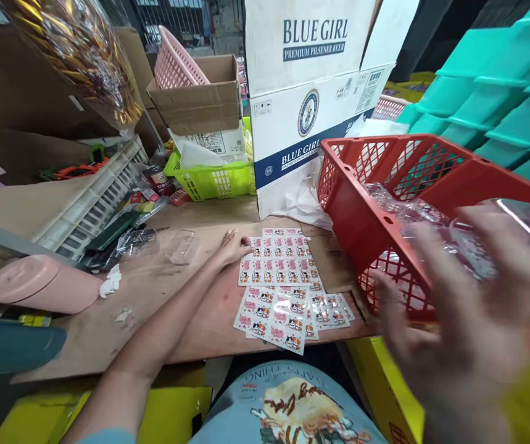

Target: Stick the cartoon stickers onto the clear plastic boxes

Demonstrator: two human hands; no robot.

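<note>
My left hand (233, 247) rests on the wooden table (186, 308), fingers lying flat at the left edge of a sticker sheet (279, 262) printed with small cat pictures. More sticker sheets (287, 314) lie overlapped nearer to me. My right hand (459, 327) is raised close to the camera, blurred, fingers spread, in front of a red plastic basket (376, 216) tilted on the table. A clear plastic piece (519, 237) sits at its fingertips; whether the hand grips it is unclear. More clear plastic pieces (398, 206) lie inside the basket.
A Blue Girl beer carton (306, 92) stands behind the stickers. A green basket (211, 179), a cardboard box (200, 102) holding a pink basket, a white crate (98, 197), a pink roll (42, 283) and a clear tray (182, 246) fill the left. Teal bins (491, 92) are stacked at right.
</note>
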